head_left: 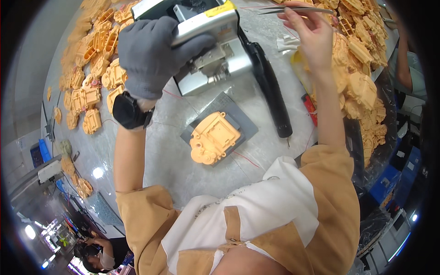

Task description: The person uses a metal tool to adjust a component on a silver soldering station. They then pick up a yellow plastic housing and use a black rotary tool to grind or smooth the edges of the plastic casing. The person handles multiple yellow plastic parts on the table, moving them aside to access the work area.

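My left hand (pixel 153 55), in a grey knitted glove, is closed round the edge of a silver-and-black bench machine (pixel 220 30), its thumb along the machine's near side. The machine has a yellow label on top. Bare, my right hand (pixel 314 34) pinches dark metal tweezers (pixel 293 9) whose tips point left, close to a thin red wire. Nearer my body an orange plastic housing (pixel 215 137) lies on a dark grey pad (pixel 245 120). From under it a red wire sticks out to the right.
A black electric screwdriver (pixel 272 94) lies right of the machine, bit toward me. Many orange housings are heaped left (pixel 91 94) and right (pixel 362 89) on the grey table (pixel 169 169). A red object (pixel 309 110) lies beside my right forearm. Another person (pixel 98 256) sits at lower left.
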A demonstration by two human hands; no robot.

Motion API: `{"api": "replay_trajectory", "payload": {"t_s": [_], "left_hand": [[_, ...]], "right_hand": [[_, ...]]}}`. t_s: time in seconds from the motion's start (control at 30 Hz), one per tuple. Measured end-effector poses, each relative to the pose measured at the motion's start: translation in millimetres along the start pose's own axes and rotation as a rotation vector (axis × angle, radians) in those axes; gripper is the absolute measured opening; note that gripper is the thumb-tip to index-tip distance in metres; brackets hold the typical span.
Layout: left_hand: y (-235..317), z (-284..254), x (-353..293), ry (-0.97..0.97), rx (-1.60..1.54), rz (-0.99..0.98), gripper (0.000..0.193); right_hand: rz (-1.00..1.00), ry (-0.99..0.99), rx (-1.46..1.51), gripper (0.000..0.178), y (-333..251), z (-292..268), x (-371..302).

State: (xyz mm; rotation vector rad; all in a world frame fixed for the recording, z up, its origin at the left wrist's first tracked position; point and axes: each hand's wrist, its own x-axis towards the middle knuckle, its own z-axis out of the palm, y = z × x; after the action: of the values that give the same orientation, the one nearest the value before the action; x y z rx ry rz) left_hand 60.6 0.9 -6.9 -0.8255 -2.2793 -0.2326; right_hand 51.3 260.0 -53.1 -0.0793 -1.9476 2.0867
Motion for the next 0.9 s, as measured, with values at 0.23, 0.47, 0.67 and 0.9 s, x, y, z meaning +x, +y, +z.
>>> {"api": "replay_trajectory", "payload": {"t_s": [0.23,0.47,0.67,0.9], "left_hand": [[-4.8,10.0,-1.2,0.058,0.041,0.024,0.050],[-0.5,5.2,-0.9,-0.037,0.047,-0.056,0.050],[-0.3,7.5,0.1,-0.016,0.008,-0.053,0.051],[-1.6,3.4,-2.1,-0.061,0.025,-0.054,0.049]], "right_hand": [[-0.207,-0.084,-0.353,0.015,33.2,-3.6,1.7],[-0.338,-0.122,-0.505,0.014,36.2,-1.7,-2.5],[-0.439,-0.136,-0.642,0.013,49.3,0.3,-1.8],[-0.459,-0.140,-0.647,0.009,46.8,4.5,-4.6]]}}
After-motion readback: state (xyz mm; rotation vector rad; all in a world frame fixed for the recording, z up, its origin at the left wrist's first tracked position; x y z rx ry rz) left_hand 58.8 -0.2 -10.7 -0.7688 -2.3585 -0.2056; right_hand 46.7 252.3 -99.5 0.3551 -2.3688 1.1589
